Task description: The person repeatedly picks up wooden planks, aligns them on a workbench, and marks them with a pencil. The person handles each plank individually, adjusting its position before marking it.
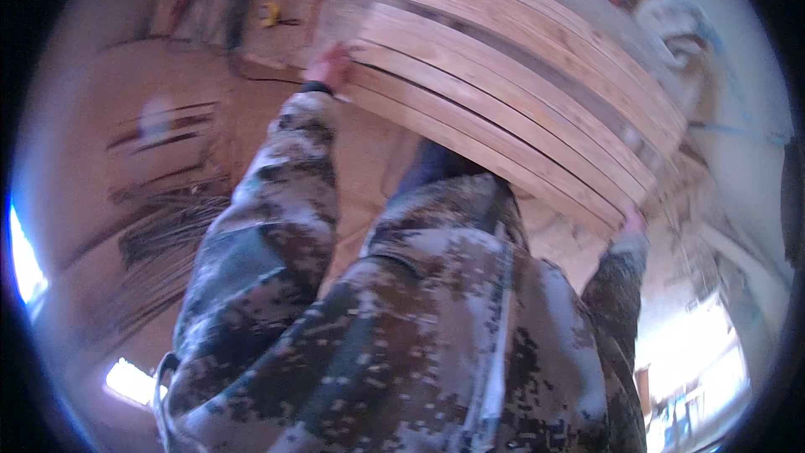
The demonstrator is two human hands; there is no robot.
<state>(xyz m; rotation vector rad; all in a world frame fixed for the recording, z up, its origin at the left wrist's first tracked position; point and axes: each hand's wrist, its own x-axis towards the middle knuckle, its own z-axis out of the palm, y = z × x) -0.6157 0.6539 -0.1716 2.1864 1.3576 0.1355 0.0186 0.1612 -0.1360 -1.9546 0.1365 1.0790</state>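
Observation:
A wide wooden panel (511, 92) made of several pale slats joined side by side fills the upper middle of the head view, tilted from upper left down to lower right. My left hand (332, 65) grips its left edge, fingers curled around the wood. At the panel's lower right corner my right hand (633, 222) holds the edge, mostly hidden behind it. Both forearms wear camouflage sleeves, and my camouflage jacket (419, 327) fills the lower middle.
Below is a brown floor with dark streaks (159, 226). A yellow tool (270, 13) and dark tools lie at the upper left. A white crumpled thing (671, 25) sits at the upper right. Bright openings show at the lower left and lower right.

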